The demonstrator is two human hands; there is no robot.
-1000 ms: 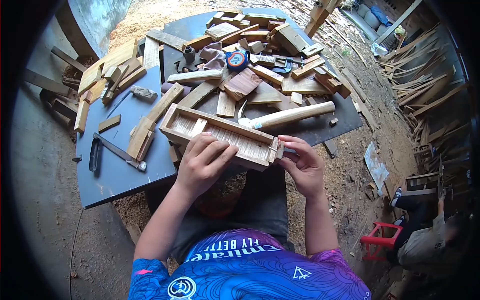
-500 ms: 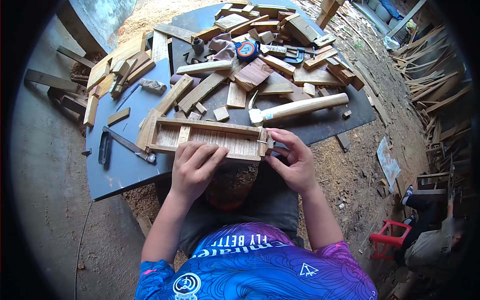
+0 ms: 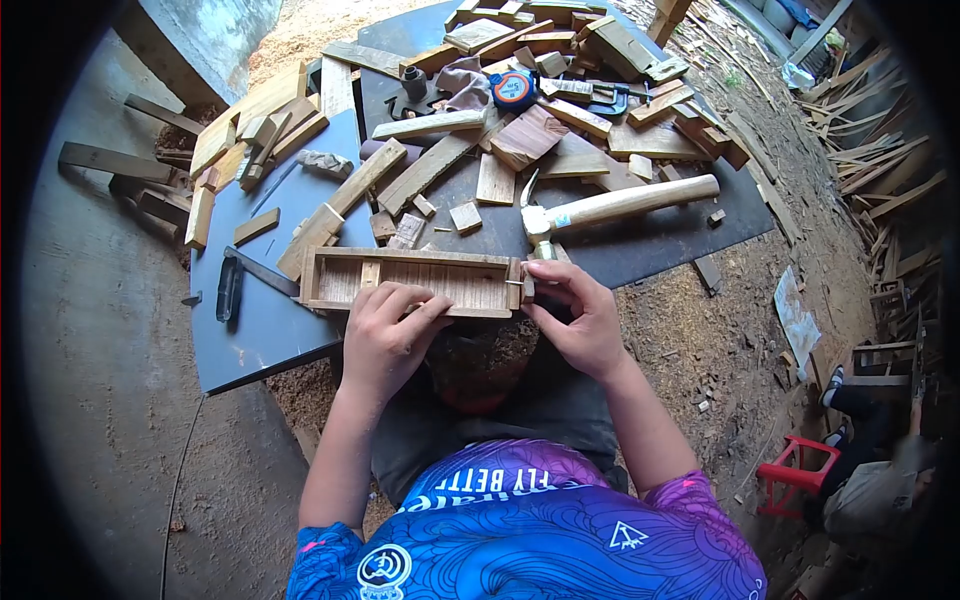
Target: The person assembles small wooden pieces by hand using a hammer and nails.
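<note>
A long, shallow wooden box (image 3: 430, 257) with an open top and a crosspiece inside is held over the near edge of the table. My left hand (image 3: 388, 330) is closed on its near wall, fingers curled over the rim. At the box's right end, my right hand (image 3: 578, 318) pinches a small wooden block (image 3: 528, 284) between thumb and fingers. A thin pin (image 3: 513, 283) spans from that block to the box's end wall; how deep it sits is hidden. Just beyond my right hand lies a claw hammer (image 3: 620, 204) with a wooden handle.
Wood offcuts (image 3: 430, 172) crowd the dark table (image 3: 680, 235), along with a tape measure (image 3: 513, 90) and a clamp (image 3: 610, 100). A utility knife (image 3: 229, 288) lies at the left. At the far right, a person (image 3: 870, 490) is by a red stool (image 3: 795, 470).
The view has shifted, and the box has moved slightly left relative to the hammer and table. My hands keep the same hold on the box and the small block.
</note>
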